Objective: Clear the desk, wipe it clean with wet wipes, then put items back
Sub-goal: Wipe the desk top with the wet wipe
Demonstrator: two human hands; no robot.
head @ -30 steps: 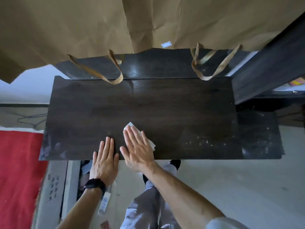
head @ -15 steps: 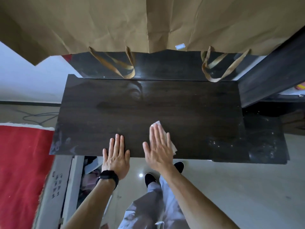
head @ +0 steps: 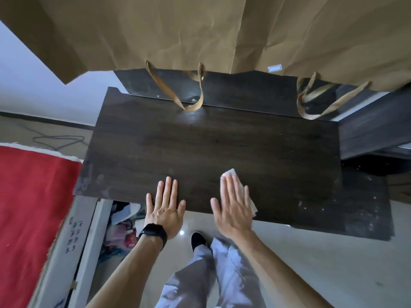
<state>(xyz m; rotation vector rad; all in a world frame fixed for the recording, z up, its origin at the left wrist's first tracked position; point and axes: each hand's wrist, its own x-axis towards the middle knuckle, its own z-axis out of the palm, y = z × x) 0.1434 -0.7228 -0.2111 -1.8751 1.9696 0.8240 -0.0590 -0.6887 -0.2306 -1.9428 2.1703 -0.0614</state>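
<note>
The right hand [head: 233, 207] lay flat, fingers spread, pressing one wipe [head: 232, 172] on the surface [head: 222, 147]; the left hand [head: 165, 207], beside it, lay flat and empty.

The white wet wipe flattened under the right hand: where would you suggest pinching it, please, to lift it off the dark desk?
Pinch the corner of the white wet wipe that sticks out beyond the fingertips of the right hand, coming from the far side. The rest lies flat on the dark wooden desk under the palm, so that free corner is probably the easiest edge to get fingers under.
</note>
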